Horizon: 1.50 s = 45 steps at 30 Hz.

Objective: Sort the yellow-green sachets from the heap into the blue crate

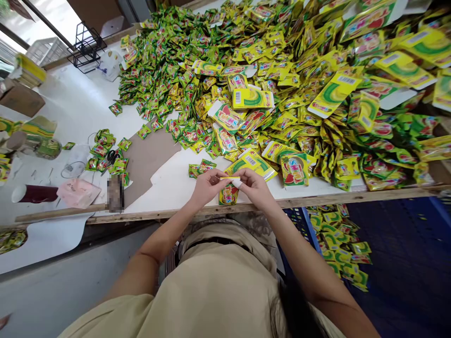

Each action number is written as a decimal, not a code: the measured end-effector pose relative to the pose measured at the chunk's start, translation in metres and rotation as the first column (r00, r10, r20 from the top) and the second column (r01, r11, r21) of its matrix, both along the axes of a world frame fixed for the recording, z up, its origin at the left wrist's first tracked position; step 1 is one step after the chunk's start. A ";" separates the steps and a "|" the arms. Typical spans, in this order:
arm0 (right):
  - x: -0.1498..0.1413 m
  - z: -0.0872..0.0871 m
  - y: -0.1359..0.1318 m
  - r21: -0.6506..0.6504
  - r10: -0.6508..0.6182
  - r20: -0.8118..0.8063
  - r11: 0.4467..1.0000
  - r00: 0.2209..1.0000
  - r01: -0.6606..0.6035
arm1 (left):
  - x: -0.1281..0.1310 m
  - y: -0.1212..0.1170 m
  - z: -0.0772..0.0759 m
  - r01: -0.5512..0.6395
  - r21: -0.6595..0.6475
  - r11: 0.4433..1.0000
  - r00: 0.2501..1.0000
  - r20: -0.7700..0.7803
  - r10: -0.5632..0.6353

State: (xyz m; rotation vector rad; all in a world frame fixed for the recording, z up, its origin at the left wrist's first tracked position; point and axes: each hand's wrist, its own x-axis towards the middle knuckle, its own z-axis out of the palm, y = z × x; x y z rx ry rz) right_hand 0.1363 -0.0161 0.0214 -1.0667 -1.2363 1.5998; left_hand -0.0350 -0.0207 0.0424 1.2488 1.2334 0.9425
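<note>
At the table's front edge, my left hand [206, 188] and my right hand [256, 188] pinch the top of a small printed candy box [229, 194] from both sides. Its green and yellow front with a red fruit picture faces me, and a white flap shows between my fingertips. Just behind my hands lies a yellow candy box [252, 162] with a barcode. A green-fronted box [295, 170] lies to the right of my right hand. Several small green candy packets [201, 168] are beyond my left hand. Whether anything is inside the held box is hidden.
A large heap of green candy packets [165, 61] and yellow boxes [331, 94] covers the back and right. Brown cardboard [148, 162], black scissors [112, 157], a clear jar [45, 146] and a dark red cup [38, 193] lie left. A blue crate [398, 244] holding packets stands below right.
</note>
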 end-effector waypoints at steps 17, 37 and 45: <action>0.008 0.002 -0.001 0.055 -0.044 0.103 0.998 0.994 0.039 | -0.003 -0.007 0.000 0.021 0.111 0.994 0.992 -0.129 -0.007; 0.010 -0.013 -0.016 0.399 0.028 0.258 0.907 0.966 -0.133 | -0.021 -0.021 -0.020 0.208 0.423 0.882 0.950 -0.304 -0.079; 0.047 0.020 -0.027 0.387 -0.215 0.285 0.918 0.934 0.093 | -0.019 -0.020 -0.009 0.097 0.302 0.948 0.986 -0.158 -0.051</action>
